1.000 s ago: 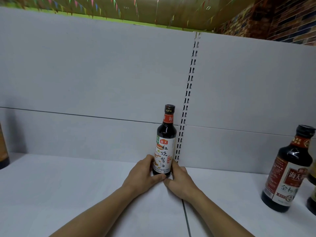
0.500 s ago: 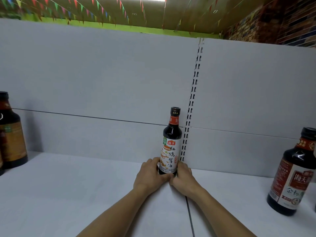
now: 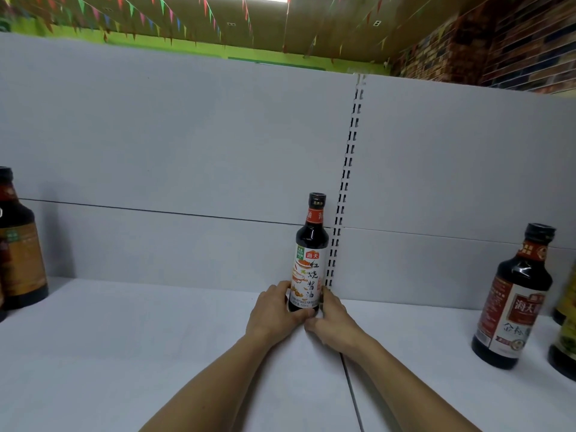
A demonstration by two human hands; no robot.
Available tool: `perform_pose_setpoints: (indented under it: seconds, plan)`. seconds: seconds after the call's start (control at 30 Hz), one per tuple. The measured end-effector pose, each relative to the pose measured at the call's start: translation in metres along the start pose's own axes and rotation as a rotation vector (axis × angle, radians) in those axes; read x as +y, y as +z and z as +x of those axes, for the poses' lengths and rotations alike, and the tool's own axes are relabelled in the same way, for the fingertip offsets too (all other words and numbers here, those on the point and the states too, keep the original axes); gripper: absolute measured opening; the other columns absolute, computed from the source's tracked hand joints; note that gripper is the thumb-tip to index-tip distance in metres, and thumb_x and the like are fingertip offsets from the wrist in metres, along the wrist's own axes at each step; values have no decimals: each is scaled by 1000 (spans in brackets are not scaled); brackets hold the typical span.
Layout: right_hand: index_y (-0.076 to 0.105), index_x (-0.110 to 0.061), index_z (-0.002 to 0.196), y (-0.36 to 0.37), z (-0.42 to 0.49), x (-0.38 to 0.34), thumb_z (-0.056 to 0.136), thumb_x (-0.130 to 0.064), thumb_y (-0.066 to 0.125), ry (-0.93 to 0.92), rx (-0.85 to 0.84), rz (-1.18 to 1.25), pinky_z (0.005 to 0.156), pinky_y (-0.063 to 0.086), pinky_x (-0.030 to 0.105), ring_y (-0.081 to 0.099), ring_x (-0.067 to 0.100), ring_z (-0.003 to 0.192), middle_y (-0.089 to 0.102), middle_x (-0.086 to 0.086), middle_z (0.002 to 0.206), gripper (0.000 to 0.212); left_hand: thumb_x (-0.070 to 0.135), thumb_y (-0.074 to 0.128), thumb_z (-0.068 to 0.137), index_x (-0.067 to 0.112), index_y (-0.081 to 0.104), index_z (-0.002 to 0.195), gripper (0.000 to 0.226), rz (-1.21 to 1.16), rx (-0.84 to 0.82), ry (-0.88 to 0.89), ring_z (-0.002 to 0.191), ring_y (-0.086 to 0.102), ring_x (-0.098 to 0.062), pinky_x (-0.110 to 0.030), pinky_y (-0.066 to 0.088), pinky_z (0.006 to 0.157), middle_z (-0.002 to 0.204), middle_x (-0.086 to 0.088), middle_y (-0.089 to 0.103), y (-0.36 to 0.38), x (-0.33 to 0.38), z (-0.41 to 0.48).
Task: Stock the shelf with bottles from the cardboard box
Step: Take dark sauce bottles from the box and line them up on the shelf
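Bottle (image 3: 309, 260), dark soy sauce, black cap, red neck band, white label with red characters: stood upright on the white shelf (image 3: 131, 344), at its back edge, touching or nearly touching the grey back panel (image 3: 174, 145), just left of the slotted upright strip (image 3: 346, 182).

Left hand (image 3: 274, 313): we kept it at the bottle's base, fingers wrapped round the left side, thumb across the front low down; gripping the bottle.

Right hand (image 3: 335, 319): we kept it on the base from the right, fingers (image 3: 327, 299) curled behind the label edge, thumb meeting the left thumb in front; gripping the bottle too.

Both forearms reached in from the bottom edge, bare.

Second bottle (image 3: 514, 297), larger, dark, red-and-white label: upright on the shelf, well to the right, apart from our hands.

Third bottle (image 3: 18, 241), dark, brownish label: upright at the far left edge, partly cut off.

Further bottles (image 3: 565, 338), yellowish labels: at the far right edge, mostly out of view; we could not tell the count.

Seam (image 3: 352, 391) between two shelf boards ran under our right forearm.

Coloured pennants (image 3: 149, 10) hung below the ceiling; brick wall (image 3: 498, 48) at upper right.
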State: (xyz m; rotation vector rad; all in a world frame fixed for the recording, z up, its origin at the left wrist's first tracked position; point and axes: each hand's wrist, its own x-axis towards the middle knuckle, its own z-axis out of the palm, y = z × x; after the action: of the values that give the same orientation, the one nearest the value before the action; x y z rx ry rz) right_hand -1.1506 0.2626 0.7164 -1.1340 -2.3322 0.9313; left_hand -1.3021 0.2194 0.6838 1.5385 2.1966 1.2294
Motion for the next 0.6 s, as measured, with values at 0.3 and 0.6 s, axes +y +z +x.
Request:
perform_pose_setpoints:
  seconds: [0.3, 0.6]
  plan:
    - [12, -22, 162, 14, -50, -25, 97, -18, 57, -28, 188, -49, 116, 30, 35, 28, 24, 147, 28, 5, 159, 79, 52, 68, 95, 29, 17, 163, 89, -121, -79, -7, 142, 47, -27, -44, 43, 115, 157, -13, 40, -51, 10, -51]
    - [44, -31, 139, 73, -80, -121, 98, -22, 56, -325, 165, -46, 103, 41, 31, 45, 12, 128, 49, -17, 132, 43, 46, 64, 99, 36, 37, 154, 62, -129, 266, -8, 121, 51, -7, -26, 43, 95, 143, 5, 54, -178, -13, -152]
